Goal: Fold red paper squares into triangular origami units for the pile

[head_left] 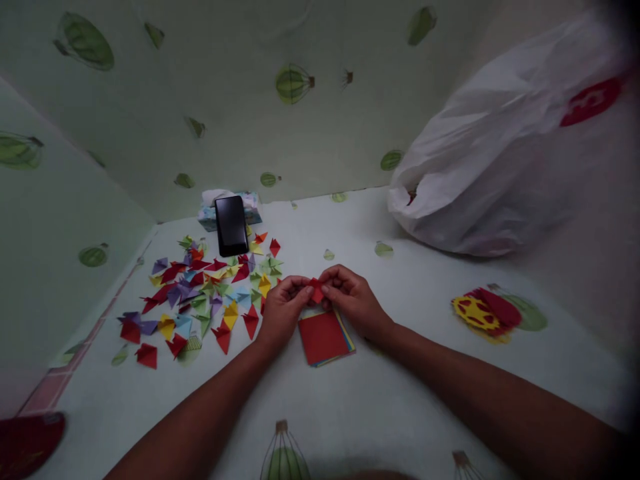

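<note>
Between my left hand (285, 303) and my right hand (357, 300) is a small folded piece of red paper (317, 291). Fingertips of both hands pinch it from either side, hiding its edges. Just below it lies a stack of square coloured paper (325, 339), red on top with blue, yellow and green edges showing. To the left of my left hand, many small folded paper pieces (200, 303) in red, purple, yellow, green, blue and orange are spread over the surface.
A black phone (231, 225) leans on a tissue box (254, 208) behind the folded pieces. At the right back sits a large white plastic bag (480, 173). Red and yellow paper cut-outs (483, 313) lie at right. A dark red object (30, 443) shows at the lower left.
</note>
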`<state>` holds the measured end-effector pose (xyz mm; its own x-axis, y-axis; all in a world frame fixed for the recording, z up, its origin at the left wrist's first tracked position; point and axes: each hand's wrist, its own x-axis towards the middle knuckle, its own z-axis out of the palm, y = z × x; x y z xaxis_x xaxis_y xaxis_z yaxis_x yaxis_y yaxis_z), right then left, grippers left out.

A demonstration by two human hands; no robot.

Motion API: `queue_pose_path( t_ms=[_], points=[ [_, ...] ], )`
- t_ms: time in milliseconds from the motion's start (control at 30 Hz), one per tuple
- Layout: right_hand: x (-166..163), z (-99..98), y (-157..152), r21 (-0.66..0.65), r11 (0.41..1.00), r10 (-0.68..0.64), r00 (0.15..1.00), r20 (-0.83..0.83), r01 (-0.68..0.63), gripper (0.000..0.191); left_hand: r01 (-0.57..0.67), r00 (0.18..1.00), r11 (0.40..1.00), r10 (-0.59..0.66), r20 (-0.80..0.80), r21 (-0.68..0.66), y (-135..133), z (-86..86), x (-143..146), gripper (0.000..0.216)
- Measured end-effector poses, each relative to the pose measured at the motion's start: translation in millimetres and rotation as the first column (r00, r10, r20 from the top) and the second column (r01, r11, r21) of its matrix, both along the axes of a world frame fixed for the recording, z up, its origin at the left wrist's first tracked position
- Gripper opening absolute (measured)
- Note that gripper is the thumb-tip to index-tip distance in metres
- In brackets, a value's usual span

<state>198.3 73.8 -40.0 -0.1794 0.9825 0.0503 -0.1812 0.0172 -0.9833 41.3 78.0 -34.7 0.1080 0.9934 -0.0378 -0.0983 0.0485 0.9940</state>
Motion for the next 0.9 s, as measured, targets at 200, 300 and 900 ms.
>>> queue_pose_path(
  t_ms=[200, 300, 900],
  points=[
    [0.9, 3.7, -1.8, -0.006, 1.000, 0.002, 1.000, -0.007, -0.002, 0.008, -0.026, 0.999, 1.000, 0.026, 0.024, 0.004, -1.5, -0.5, -0.1, 0.016],
    [1.0, 5.1, -2.1, 0.003, 1.000, 0.013, 1.000, 0.005, -0.013, 0.007, -0.033, 0.998, 0.999, 0.033, 0.051, -0.008, -1.6, -1.2, -0.1, 0.016],
    [5.7, 0.3, 0.5, -0.005, 0.999, 0.035, 0.999, -0.028, -0.035, 0.010, -0.027, 0.999, 0.999, 0.028, 0.032, -0.037, 0.9, -2.4, -1.5, 0.016]
  ],
)
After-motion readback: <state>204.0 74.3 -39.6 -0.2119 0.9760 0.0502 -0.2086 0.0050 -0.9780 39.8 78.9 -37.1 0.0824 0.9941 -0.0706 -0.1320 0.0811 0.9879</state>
